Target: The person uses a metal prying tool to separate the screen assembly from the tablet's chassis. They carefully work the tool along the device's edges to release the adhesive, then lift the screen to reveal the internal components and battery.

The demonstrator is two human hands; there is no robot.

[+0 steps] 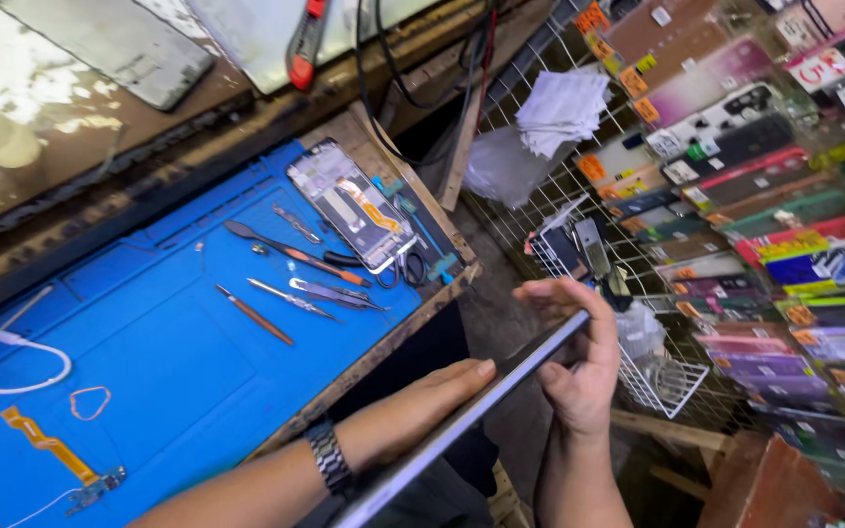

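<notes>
Left hand: your left hand (422,406) is lying flat along the near side of a thin flat panel (471,416), fingers stretched out and pressed to its face; a metal watch (330,457) is sitting on that wrist.
Right hand: your right hand (574,357) is curling round the far end of the panel, thumb over the top edge and fingers tucked behind; it is gripping, not spread.
Panel: you are holding it edge-on in the air, off the right side of the bench (364,362), above the dark gap beside the wire rack (667,376); whether it is a screen or a back cover, I cannot tell.
Bench: the blue mat (168,323) is carrying an opened phone frame (349,205), a spudger with an orange handle (290,251), tweezers (334,292), two thin picks, an orange flex ribbon (51,450) and a white cable (22,376).
Risk of dropping: nothing is lying under the panel where you are holding it; a slip of the flat left palm would probably be sending it to the floor.
Risk of bending: the two grips are sitting well apart on a very thin piece; uneven pressure could be flexing or cracking it.
Risk of snagging: the rack is standing just beside your right knuckles; a swing that way could be knocking the corner.
</notes>
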